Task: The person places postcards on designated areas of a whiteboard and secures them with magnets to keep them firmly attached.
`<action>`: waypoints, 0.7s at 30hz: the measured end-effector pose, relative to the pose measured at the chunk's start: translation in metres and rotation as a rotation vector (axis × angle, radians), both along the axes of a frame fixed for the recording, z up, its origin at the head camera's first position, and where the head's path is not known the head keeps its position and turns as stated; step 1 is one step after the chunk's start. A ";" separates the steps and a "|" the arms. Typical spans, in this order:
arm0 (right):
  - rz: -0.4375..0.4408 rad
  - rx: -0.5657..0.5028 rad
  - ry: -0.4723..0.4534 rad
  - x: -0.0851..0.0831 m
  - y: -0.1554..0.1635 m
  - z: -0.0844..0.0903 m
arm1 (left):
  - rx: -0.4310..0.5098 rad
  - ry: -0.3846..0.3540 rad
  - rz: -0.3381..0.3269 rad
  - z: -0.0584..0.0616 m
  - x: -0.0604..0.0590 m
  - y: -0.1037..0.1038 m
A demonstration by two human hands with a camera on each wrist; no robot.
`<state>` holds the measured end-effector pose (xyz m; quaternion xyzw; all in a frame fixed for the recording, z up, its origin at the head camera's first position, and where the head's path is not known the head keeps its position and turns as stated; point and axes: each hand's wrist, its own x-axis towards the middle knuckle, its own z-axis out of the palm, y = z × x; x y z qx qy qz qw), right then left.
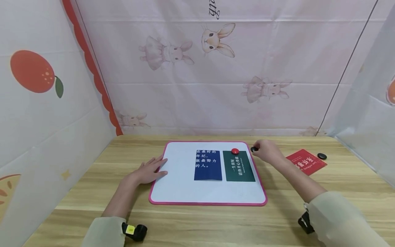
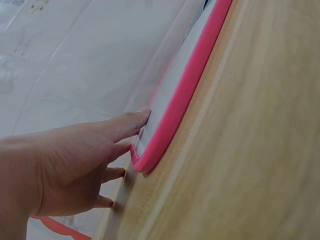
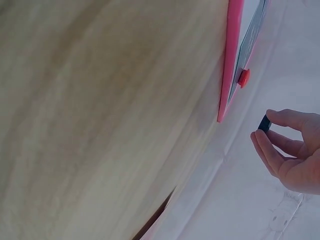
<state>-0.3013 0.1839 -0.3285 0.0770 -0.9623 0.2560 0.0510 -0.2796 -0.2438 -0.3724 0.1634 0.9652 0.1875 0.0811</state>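
A white board with a pink rim (image 1: 160, 200) lies flat on the wooden table. On it sit a blue card (image 1: 208, 164) and a green card (image 1: 240, 166), and a red round magnet (image 1: 235, 151) pins the green card's top edge. My left hand (image 1: 151, 171) rests flat with straight fingers on the board's left edge (image 2: 165, 125). My right hand (image 1: 267, 151) hovers at the board's upper right corner, pinching a small black round magnet (image 1: 254, 149) between thumb and fingertips; the black magnet (image 3: 264, 123) also shows in the right wrist view.
A red card (image 1: 306, 162) lies on the table right of the board, with another black magnet (image 1: 322, 156) beside it. Fabric walls printed with rabbits and oranges enclose the table on three sides. Bare wood shows in front of the board.
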 end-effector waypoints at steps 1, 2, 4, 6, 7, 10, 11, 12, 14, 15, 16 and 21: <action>-0.003 -0.002 -0.005 0.000 -0.001 0.000 | 0.001 0.000 -0.002 0.000 0.000 0.000; -0.004 -0.002 -0.008 0.000 -0.002 0.000 | 0.002 0.001 -0.004 0.000 0.000 0.000; -0.007 -0.007 -0.017 -0.001 -0.005 0.000 | 0.001 0.000 -0.007 0.000 -0.001 0.000; -0.007 -0.011 -0.021 -0.001 -0.007 0.000 | 0.002 0.002 -0.014 0.000 -0.001 -0.001; -0.005 -0.011 -0.022 -0.002 -0.008 0.001 | 0.000 0.004 -0.016 0.000 -0.001 -0.001; -0.005 -0.017 -0.024 -0.003 -0.011 0.001 | 0.000 0.003 -0.016 0.000 -0.001 -0.001; -0.003 -0.017 -0.024 -0.003 -0.012 0.001 | 0.000 0.003 -0.016 0.000 -0.001 -0.001; 0.000 -0.018 -0.025 -0.004 -0.013 0.002 | 0.000 0.003 -0.016 0.000 -0.001 -0.001; 0.000 -0.018 -0.026 -0.004 -0.016 0.002 | -0.001 0.005 -0.016 0.000 -0.001 -0.001; 0.001 -0.017 -0.026 -0.004 -0.017 0.002 | 0.000 0.005 -0.017 0.000 0.000 0.000; 0.000 -0.016 -0.026 -0.005 -0.019 0.002 | 0.000 0.006 -0.018 0.000 0.000 0.000; 0.003 -0.012 -0.018 -0.006 -0.026 0.001 | 0.004 0.004 -0.014 0.000 0.001 0.000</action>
